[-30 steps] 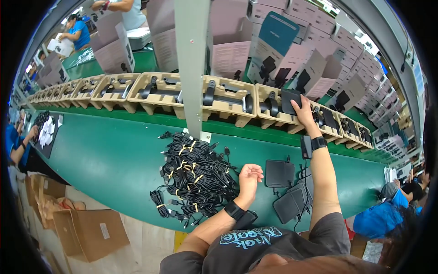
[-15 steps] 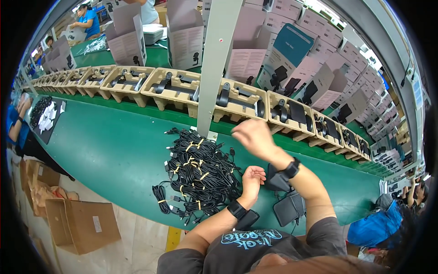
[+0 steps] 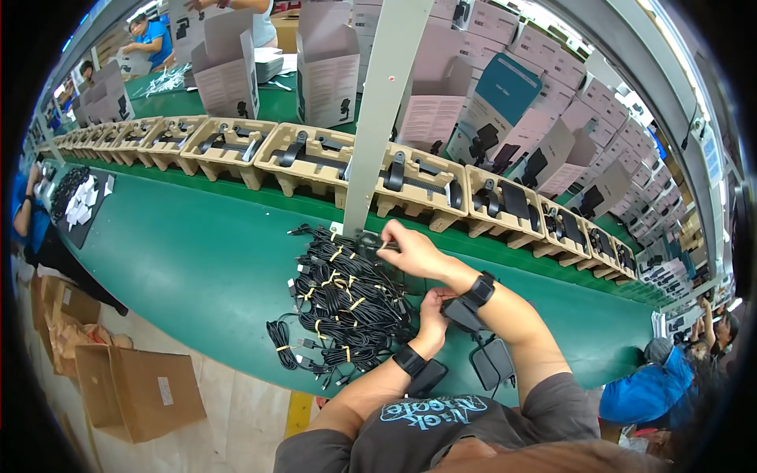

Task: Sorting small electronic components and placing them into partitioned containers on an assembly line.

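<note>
A heap of black cable bundles with tan ties lies on the green table in front of me. At its upper right, my right hand pinches a black cable, blurred by motion, near the foot of the grey post. My left hand rests lower, beside the heap's right edge. Its fingers are drawn together next to a dark pouch-like piece; what they hold is hard to make out. Another flat black piece with rounded corners lies closer to me. Both wrists carry dark bands.
Beyond the table runs a row of tan moulded trays holding black parts. A grey post rises between me and them. Upright printed boxes stand behind. A brown carton sits on the floor at left, and co-workers are at both sides.
My right hand has come down and left from near the trays to the heap's top, and now pinches a cable. My left hand's fingers have drawn in by the dark piece.
</note>
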### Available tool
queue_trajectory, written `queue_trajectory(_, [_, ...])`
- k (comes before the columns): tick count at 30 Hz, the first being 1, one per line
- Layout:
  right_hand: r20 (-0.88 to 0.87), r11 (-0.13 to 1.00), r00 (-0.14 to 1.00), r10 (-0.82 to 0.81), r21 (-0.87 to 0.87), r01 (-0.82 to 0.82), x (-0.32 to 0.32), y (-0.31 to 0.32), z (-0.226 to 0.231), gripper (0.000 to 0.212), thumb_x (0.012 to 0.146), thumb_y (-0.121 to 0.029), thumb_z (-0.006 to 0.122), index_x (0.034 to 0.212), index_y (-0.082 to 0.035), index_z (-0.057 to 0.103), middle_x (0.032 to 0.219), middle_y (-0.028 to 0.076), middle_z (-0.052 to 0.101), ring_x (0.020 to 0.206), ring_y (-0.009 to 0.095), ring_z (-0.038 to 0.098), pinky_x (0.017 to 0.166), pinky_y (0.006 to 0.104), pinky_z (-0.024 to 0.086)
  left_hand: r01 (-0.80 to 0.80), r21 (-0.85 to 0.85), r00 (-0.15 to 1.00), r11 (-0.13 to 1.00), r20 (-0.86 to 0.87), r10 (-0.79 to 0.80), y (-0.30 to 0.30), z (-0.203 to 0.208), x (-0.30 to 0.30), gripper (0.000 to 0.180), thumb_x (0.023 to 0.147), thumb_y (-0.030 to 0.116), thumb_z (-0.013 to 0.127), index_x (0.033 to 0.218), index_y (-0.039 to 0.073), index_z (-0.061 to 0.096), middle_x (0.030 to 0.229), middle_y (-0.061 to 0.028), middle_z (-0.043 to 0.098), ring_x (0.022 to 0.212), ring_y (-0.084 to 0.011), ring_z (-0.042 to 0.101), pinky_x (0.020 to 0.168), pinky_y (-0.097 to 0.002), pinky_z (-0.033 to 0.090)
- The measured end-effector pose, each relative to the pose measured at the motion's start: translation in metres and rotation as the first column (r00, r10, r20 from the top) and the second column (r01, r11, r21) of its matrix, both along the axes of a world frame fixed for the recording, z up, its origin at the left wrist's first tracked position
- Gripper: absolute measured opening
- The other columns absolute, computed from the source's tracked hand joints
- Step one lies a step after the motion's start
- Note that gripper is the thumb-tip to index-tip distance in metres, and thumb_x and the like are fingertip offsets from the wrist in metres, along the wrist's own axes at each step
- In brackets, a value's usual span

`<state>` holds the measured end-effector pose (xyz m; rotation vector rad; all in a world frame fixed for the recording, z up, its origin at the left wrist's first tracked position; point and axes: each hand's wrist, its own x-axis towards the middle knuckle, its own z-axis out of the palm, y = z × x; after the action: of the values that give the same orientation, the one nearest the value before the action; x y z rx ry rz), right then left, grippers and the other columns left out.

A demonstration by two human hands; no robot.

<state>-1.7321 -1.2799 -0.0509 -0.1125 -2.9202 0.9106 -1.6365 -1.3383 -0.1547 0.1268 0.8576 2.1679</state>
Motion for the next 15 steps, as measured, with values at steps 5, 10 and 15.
queue_trajectory(5, [0.118,0.608,0.967,-0.227,-0.759,0.235,0.041,0.027,0.020,0.025,0.086,-0.014,0.053,0.104,-0.003,0.039,0.071,0.005,0.054,0.058,0.010,0.051,0.053,0.0225,0.042,0.240,0.011,0.969,0.971,0.063,-0.240,-0.012,0.040,-0.013,0.033,0.086,0.017,0.051,0.114,0.003,0.038,0.087,-0.0068,0.055,0.069,-0.0109,0.054,0.057,-0.0223,0.043])
queue_trajectory(10, [0.168,0.650,0.944,-0.285,-0.690,0.319,0.088,0.038,0.045,0.018,0.090,-0.021,0.046,0.091,-0.003,0.049,0.062,-0.001,0.048,0.050,0.006,0.041,0.047,0.0190,0.035,0.090,0.200,0.988,0.976,0.109,-0.114,-0.017,0.031,-0.027,0.022,0.090,0.023,0.046,0.101,0.004,0.046,0.077,-0.0041,0.052,0.061,-0.0114,0.050,0.051,-0.0230,0.039])
queue_trajectory(15, [-0.179,0.988,0.972,-0.151,-0.060,0.142,0.122,0.033,0.019,0.019,0.084,-0.013,0.054,0.099,-0.002,0.049,0.090,0.008,0.053,0.079,0.018,0.053,0.068,0.0287,0.044,0.144,0.180,0.985,0.973,0.071,-0.159,-0.016,0.035,-0.026,0.016,0.091,0.016,0.043,0.088,0.002,0.051,0.075,-0.0029,0.053,0.062,-0.0113,0.051,0.054,-0.0225,0.040])
